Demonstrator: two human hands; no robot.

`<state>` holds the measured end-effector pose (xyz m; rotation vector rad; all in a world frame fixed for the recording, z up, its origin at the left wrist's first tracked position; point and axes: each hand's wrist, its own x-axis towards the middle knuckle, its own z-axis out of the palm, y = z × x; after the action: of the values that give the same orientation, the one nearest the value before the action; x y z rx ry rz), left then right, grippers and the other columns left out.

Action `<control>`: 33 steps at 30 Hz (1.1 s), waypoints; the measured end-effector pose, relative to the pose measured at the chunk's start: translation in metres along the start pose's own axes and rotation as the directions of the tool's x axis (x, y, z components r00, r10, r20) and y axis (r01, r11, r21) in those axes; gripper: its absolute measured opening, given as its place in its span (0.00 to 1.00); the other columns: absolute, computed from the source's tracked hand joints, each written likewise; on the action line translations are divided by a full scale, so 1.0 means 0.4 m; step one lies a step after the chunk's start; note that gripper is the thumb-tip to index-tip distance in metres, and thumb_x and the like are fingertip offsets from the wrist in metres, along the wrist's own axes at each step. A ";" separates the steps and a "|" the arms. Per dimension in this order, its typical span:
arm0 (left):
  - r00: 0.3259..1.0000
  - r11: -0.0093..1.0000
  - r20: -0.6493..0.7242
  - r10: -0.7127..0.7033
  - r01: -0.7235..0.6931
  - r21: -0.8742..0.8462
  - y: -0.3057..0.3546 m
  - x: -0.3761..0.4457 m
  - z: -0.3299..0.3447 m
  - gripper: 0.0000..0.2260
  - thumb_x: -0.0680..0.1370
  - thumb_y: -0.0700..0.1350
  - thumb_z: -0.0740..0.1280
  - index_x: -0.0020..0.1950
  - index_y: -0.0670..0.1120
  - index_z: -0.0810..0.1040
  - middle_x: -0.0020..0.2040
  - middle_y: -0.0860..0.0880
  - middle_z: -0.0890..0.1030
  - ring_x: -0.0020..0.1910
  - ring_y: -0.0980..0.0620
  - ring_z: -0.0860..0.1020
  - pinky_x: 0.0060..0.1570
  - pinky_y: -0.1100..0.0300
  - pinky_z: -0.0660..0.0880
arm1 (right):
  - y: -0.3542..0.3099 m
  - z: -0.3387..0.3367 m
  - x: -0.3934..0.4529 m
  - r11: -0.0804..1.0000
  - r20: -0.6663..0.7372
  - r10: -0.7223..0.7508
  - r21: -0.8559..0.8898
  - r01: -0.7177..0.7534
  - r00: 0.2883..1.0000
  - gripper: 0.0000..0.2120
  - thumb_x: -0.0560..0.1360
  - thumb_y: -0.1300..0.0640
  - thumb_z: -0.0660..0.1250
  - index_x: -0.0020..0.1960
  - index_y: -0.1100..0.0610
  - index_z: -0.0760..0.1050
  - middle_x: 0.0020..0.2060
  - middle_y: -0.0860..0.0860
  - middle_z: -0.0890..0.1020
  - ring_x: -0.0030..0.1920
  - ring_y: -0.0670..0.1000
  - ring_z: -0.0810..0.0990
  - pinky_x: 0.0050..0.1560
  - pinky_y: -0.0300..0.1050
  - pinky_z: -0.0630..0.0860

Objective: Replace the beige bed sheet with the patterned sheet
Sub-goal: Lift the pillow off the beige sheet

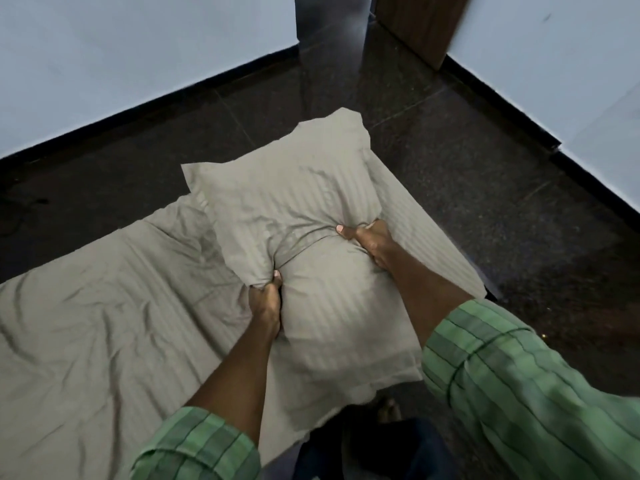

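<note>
Left hand point(265, 306) clamped on the pillow point(311, 258), fingers curled into its left edge, thumb tip pressed into a bunched fold of the case. Right hand point(369, 242) gripping the pillow's right edge, thumb laid across the top face, remaining fingers tucked out of sight behind the cloth. Deep crease pulled across the pillow between the two grips. Both forearms bare, rolled green striped sleeves point(512, 386) at the elbows, nearer the camera than the pillow.

Pillow in a beige case with faint woven stripes, flanged border around it, far corner pointing away from the camera. Possibly raised a little off the bed; hard to judge from this angle, with the near end over the bed's edge.

Beige bed sheet point(97, 323) directly under and left of the pillow, spread on the mattress, wrinkled, same faint stripe. Part of it visible just right of the pillow too, reaching the bed's corner.

Beyond and right of the pillow, dark polished floor point(450, 150), glossy with reflections. Pale walls point(104, 64) with black skirting behind the pillow, left and right. Brown wooden door point(419, 26) far behind it. Bare foot point(388, 408) on the floor below the pillow's near end, next to dark trousers.
</note>
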<state>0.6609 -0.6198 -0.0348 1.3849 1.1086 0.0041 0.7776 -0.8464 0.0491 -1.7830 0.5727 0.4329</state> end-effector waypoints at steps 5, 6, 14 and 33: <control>1.000 1.000 0.025 -0.008 0.008 0.018 0.013 -0.004 0.177 0.23 0.73 0.55 0.77 0.62 0.43 0.82 0.59 0.48 0.84 0.57 0.48 0.81 0.58 0.54 0.77 | -0.010 -0.116 0.126 1.000 0.015 0.002 0.023 -0.003 1.000 0.33 0.61 0.50 0.86 0.53 0.74 0.79 0.42 0.60 0.87 0.38 0.51 0.81 0.48 0.54 0.82; 1.000 1.000 0.026 -0.012 0.012 0.028 0.013 -0.007 0.207 0.25 0.72 0.56 0.77 0.63 0.43 0.82 0.60 0.48 0.83 0.58 0.48 0.80 0.60 0.53 0.78 | -0.010 -0.138 0.153 1.000 0.015 0.006 0.019 -0.006 1.000 0.31 0.62 0.51 0.86 0.51 0.73 0.80 0.43 0.61 0.87 0.38 0.51 0.81 0.47 0.54 0.82; 0.994 0.999 -0.104 -0.047 0.047 0.001 -0.057 0.003 0.394 0.30 0.67 0.60 0.76 0.64 0.45 0.82 0.59 0.48 0.84 0.58 0.49 0.82 0.59 0.56 0.78 | 0.035 -0.228 0.353 1.000 0.099 0.009 0.008 -0.010 0.995 0.25 0.61 0.55 0.87 0.53 0.63 0.84 0.46 0.53 0.88 0.47 0.49 0.87 0.54 0.45 0.84; 0.984 0.971 -0.138 -0.116 0.141 0.191 -0.144 -0.021 0.337 0.19 0.82 0.56 0.67 0.69 0.49 0.77 0.62 0.47 0.80 0.58 0.46 0.78 0.55 0.55 0.72 | 0.206 -0.141 0.357 0.999 0.094 0.006 -0.034 -0.003 0.996 0.22 0.64 0.54 0.85 0.52 0.60 0.80 0.40 0.48 0.86 0.36 0.40 0.84 0.41 0.39 0.83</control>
<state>0.7055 -0.7432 -0.1011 1.5047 1.3322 -0.1183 0.8457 -0.9419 -0.0797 -1.7834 0.5058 0.5297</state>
